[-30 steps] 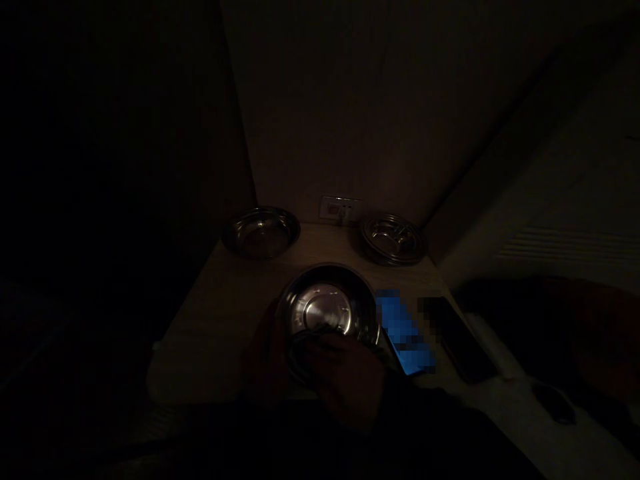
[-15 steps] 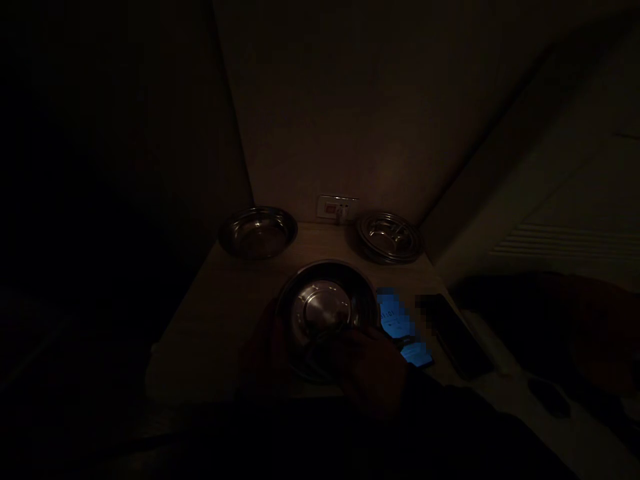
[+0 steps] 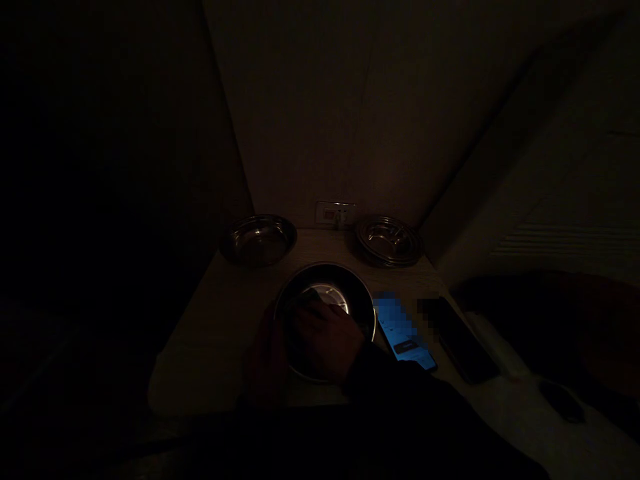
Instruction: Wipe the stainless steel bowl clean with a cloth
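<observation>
A shiny metal bowl point(image 3: 367, 327) stands on the small table, its inside facing up. My left hand point(image 3: 265, 360) grips the bowl's left rim, though its fingers are hardly lit. Inside the bowl, my right hand point(image 3: 333, 337) presses a dark cloth point(image 3: 309, 297) against the left part of the inner surface. Most of the cloth lies hidden under the fingers and in shadow, so its exact kind is hard to tell.
Another metal bowl point(image 3: 260, 243) sits at the table's back left, and stacked metal dishes point(image 3: 390, 241) at the back right. A lit phone point(image 3: 405, 333) and a dark phone-like slab point(image 3: 467, 343) lie to the right. Behind is a wall socket point(image 3: 336, 213). The room is very dark.
My right hand has moved left and farther into the bowl, taking the dark cloth with it. More of the lit phone shows now. My left hand stays at the bowl's left side.
</observation>
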### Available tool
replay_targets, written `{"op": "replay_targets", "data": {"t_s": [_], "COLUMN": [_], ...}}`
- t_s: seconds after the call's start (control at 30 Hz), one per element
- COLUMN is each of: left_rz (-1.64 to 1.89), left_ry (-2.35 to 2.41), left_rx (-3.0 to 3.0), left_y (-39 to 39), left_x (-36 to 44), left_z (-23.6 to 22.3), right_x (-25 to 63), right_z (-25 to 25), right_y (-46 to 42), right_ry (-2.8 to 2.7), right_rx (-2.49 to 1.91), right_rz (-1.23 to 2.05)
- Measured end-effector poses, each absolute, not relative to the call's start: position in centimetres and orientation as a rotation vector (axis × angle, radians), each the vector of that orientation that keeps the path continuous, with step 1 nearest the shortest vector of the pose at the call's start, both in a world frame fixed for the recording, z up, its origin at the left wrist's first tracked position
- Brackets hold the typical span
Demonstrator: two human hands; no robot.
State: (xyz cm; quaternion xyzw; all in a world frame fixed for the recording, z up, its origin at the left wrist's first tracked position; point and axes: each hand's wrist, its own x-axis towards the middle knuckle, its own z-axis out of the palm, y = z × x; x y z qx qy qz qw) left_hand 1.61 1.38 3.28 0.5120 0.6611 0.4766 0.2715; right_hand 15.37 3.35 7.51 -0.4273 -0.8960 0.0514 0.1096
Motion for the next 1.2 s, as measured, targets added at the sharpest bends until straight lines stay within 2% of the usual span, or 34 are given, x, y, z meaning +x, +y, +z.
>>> {"op": "replay_targets", "data": {"t_s": [0.2,0.33,0.6,0.77,1.0,1.1,1.2], "left_rz": [1.321,1.35,1.199,1.241,1.229,1.242,1.255], "left_ry": [1.821,1.836,1.884,1.786,1.795,1.785,1.806], "left_rx": [1.392,1.331,1.231,1.357,1.347,1.358,1.344], "left_y": [1.0,1.0,1.5,1.7,1.2,1.3,1.7], "left_x": [2.2,2.5,2.0,1.8,2.3,2.2,1.9], "left_z": [3.0,3.4,4.1,3.3,3.3,3.3,3.0], "right_x": [17.2,19.0,16.7,14.6,18.3,17.5,15.0], "right_z": [8.2,8.4,7.4,6.4,7.8,7.3,6.2], "right_y": [4.5,3.1,1.5,3.2,4.5,4.5,4.4], "right_ry": [-2.572,-2.623,-2.715,-2.578,-2.519,-2.466,-2.438], "right_rx": [-1.583,-1.722,-1.247,-1.33,-1.73,-1.727,-1.471], "right_rz": [-0.109,-0.079,0.355,0.218,-0.09,-0.04,0.127]}}
